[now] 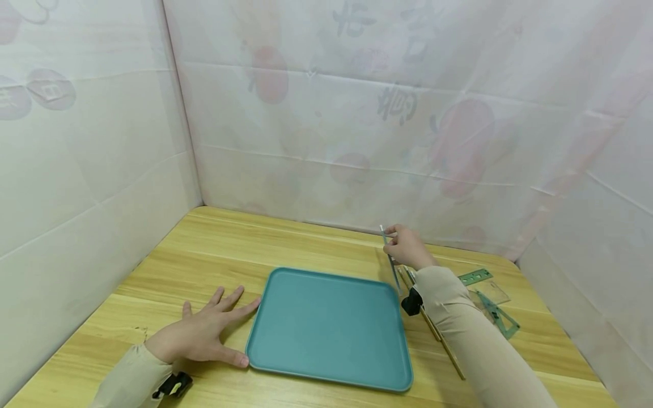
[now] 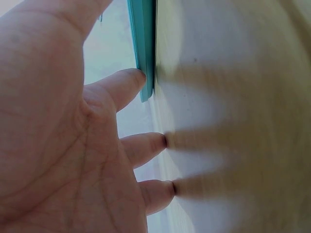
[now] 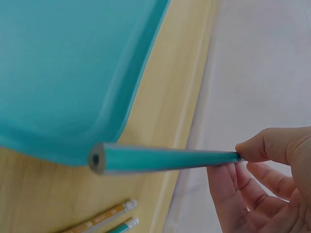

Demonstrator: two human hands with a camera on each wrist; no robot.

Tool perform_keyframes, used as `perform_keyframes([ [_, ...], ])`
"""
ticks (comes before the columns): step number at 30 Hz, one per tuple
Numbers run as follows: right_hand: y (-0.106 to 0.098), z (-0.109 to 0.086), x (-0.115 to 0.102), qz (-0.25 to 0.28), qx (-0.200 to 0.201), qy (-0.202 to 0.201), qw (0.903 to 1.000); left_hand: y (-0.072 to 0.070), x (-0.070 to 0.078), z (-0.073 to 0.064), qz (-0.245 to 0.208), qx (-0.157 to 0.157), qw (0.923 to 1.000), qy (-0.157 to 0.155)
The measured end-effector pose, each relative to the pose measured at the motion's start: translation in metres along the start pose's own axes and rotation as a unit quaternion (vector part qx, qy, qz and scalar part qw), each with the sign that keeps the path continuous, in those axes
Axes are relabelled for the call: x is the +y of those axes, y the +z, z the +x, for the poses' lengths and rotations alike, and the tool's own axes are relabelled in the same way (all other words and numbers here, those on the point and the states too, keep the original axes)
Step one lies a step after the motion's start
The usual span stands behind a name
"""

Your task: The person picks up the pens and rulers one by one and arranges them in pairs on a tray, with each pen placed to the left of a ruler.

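A teal pencil (image 1: 388,252) is pinched between the thumb and fingers of my right hand (image 1: 408,248), beyond the tray's far right corner. In the right wrist view the pencil (image 3: 160,158) points toward the camera, showing a flat, unsharpened end with a dark core. The blue-green tray (image 1: 329,328) lies flat on the table. My left hand (image 1: 201,335) spreads its fingers at the tray's left edge, thumb and index fingertip right at the rim. In the left wrist view, other fingertips of the left hand (image 2: 63,131) rest on the tabletop.
Under the right forearm lie several pencils, among them a yellow pencil (image 3: 104,217) and another teal pencil (image 3: 125,226). Farther right are a green ruler (image 1: 474,276) and a green set square (image 1: 505,323). Pale cloth walls (image 1: 316,187) stand behind and beside the wooden table (image 1: 219,238).
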State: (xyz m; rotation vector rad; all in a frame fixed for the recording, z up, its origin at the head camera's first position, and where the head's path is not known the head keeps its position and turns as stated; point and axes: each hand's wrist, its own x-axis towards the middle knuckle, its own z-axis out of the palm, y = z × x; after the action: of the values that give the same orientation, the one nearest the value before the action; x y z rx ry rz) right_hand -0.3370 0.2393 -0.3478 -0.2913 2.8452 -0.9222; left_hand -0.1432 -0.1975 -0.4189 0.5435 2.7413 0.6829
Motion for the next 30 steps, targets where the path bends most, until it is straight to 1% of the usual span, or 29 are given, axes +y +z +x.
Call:
perform_keyframes([
  [8,0.006,-0.001,-0.003,0.073,-0.012,0.021,0.997,-0.001,0.0,0.0,0.002,0.0,1.0,0.003],
  [18,0.019,-0.005,-0.018,0.13,-0.022,0.027,0.9909,-0.002,0.0,0.001,-0.002,-0.003,1.0,0.001],
  [24,0.029,-0.005,-0.027,0.158,-0.035,0.041,0.9859,-0.001,0.0,0.002,0.0,-0.001,1.0,0.002],
  [30,0.039,-0.009,-0.035,0.168,-0.049,0.045,0.9835,-0.002,0.0,0.003,0.001,-0.002,1.0,0.004],
])
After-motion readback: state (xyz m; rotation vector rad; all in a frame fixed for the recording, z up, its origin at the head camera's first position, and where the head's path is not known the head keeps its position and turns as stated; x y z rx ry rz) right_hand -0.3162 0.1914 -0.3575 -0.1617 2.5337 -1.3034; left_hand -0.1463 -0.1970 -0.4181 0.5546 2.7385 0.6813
